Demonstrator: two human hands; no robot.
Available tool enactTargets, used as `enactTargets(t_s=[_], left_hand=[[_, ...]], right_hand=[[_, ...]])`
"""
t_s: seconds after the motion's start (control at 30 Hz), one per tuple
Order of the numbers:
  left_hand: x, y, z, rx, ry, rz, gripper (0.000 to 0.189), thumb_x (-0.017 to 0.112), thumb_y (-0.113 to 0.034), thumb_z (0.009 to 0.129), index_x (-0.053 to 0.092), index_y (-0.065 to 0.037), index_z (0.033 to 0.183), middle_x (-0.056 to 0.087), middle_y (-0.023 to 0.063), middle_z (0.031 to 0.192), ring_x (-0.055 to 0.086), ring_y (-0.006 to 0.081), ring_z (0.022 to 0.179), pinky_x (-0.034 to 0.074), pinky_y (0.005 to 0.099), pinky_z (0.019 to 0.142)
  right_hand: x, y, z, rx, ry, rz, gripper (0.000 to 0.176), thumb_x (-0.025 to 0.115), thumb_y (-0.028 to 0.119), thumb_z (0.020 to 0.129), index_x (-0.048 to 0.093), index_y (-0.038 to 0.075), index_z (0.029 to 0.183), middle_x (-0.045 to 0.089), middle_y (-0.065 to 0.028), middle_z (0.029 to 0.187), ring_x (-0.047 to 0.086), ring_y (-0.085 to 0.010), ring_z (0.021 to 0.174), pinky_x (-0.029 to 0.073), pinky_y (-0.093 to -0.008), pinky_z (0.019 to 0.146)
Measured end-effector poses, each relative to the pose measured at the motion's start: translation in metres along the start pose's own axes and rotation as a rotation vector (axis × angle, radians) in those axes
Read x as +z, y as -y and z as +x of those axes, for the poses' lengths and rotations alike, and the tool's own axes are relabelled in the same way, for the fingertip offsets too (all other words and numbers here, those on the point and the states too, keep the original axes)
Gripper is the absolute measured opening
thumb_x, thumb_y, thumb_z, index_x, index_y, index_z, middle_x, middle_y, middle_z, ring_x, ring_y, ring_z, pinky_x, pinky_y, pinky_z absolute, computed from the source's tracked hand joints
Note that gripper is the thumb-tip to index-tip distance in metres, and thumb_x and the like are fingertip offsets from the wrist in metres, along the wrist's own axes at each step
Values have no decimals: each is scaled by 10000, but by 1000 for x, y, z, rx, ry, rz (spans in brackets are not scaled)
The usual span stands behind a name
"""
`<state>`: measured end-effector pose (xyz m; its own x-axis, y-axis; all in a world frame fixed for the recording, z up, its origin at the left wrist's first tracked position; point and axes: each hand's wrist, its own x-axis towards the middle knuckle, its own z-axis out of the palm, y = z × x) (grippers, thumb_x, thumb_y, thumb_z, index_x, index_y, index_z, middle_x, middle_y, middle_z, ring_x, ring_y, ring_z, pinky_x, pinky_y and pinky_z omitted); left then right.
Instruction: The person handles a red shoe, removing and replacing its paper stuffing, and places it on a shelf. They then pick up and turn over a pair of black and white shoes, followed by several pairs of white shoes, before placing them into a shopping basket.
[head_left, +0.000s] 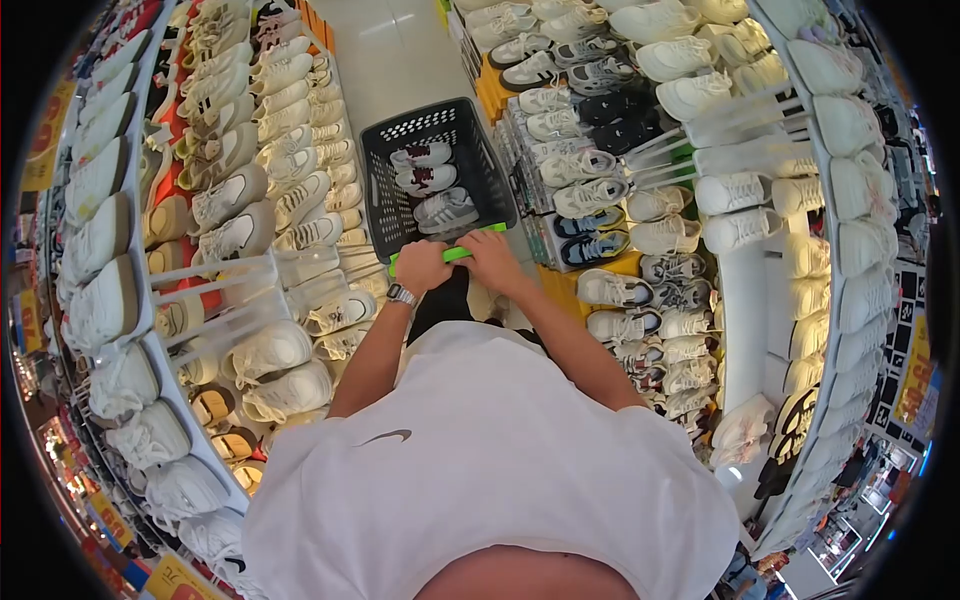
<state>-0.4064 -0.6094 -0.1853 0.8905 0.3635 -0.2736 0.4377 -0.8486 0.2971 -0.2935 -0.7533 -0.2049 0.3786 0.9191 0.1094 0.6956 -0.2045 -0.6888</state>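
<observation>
Both of my hands are on the bright green handle (458, 254) of a dark grey shopping cart basket (381, 222). My left hand (422, 268), with a watch (401, 294) at the wrist, wraps round the handle's left part. My right hand (490, 262) is closed over it further right. Inside the basket lie a pair of white sneakers with dark red laces (428, 180) and a pair of grey sneakers with pale stripes (446, 212). My fingers' undersides are hidden.
Shelves packed with white shoes (290, 395) rise on my left. More sneakers (615, 288) fill the shelves on my right, with clear plastic dividers (650, 172) jutting out. A pale floor aisle (390, 50) runs ahead between them.
</observation>
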Motion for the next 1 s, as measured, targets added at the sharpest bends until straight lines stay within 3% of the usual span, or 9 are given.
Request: enactTargets(t_s=[0.3,0.37,0.63,0.73,0.77,0.83,0.93,0.97,1.0], left_hand=[[-48,29,63,47,-24,-101,238,665,-348,745,712,-123,809,657,147,679,655,334,672,512,465,612],[-62,38,78,94,-47,-112,232,671,-340,741,708,-121,807,656,147,676,654,337,667,512,468,609],[-69,94,141,133,-9,-47,217,660,-289,740,698,-89,815,651,158,670,648,357,653,517,470,608],[-76,100,158,144,30,-28,248,660,-309,756,692,-72,820,658,171,693,651,357,673,514,468,606],[-79,103,164,135,72,-71,296,660,-357,756,690,-71,826,661,172,714,652,361,686,514,471,616],[-86,104,179,133,123,-105,346,661,-406,757,688,-70,832,664,174,735,652,366,699,513,473,625],[-116,98,202,56,520,-141,575,666,-576,736,678,-12,847,684,190,801,670,361,767,523,450,691],[-124,97,211,-10,687,-174,645,662,-624,726,674,8,855,688,199,827,673,364,794,522,444,714],[-120,100,215,39,701,-140,677,659,-642,720,672,15,881,684,211,846,668,369,819,517,442,736]], right_hand=[[-6,-21,82,67,41,-23,349,716,253,770,618,86,1061,593,-109,1033,541,-312,1000,412,-425,854],[-2,-28,102,103,156,17,388,730,281,767,619,81,1080,603,-120,1082,550,-323,1039,416,-427,896],[-37,-71,140,282,-133,276,522,733,370,797,601,61,1195,606,-131,1186,544,-324,1146,425,-416,981],[-73,-96,129,720,-255,571,529,723,361,821,581,58,1230,620,-90,1182,586,-230,1083,473,-365,921],[-88,-107,125,832,-313,639,517,712,352,835,574,55,1234,624,-72,1168,592,-198,1060,487,-350,894],[-116,-132,111,839,-503,641,450,673,303,866,565,52,1224,624,-53,1116,589,-154,1013,494,-308,843],[-159,-163,90,905,-926,1024,265,633,228,885,602,81,1103,634,-46,1025,604,-140,928,498,-288,778],[-167,-193,78,814,-964,1159,255,620,232,898,595,81,1102,628,-43,1043,604,-147,956,511,-330,791],[-170,-224,58,713,-837,1028,400,625,292,915,525,41,1210,594,-93,1134,594,-201,1032,517,-373,827]])
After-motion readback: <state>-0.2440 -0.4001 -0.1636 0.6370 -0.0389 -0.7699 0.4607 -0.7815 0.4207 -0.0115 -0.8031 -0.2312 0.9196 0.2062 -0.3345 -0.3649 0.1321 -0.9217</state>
